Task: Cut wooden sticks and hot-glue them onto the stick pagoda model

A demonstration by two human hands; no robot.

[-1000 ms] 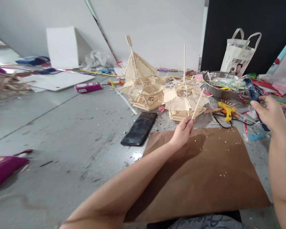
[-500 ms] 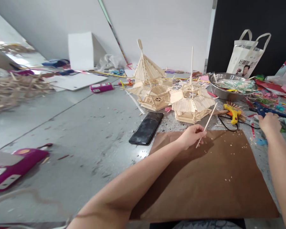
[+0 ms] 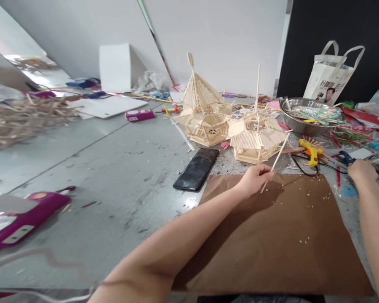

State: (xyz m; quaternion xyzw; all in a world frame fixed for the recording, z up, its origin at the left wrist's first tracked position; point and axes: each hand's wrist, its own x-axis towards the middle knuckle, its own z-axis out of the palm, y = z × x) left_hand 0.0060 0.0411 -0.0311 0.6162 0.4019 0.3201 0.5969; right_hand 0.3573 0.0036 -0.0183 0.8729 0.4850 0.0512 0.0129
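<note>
Seen from your head camera, your left hand pinches a thin stick partway along, leaving both ends free, tilted over the brown sheet, which catches pale scraps. Your right hand is at the blue tool; its fingers hide whether it grips. The yellow glue gun lies within reach, near the front stick model.

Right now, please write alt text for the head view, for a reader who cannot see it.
The left hand holds a thin wooden stick over a brown sheet; the right hand is at a dark blue tool. Behind stand a stick model with a pointed roof and another model with an upright rod. A black phone and yellow glue gun lie nearby.
</note>
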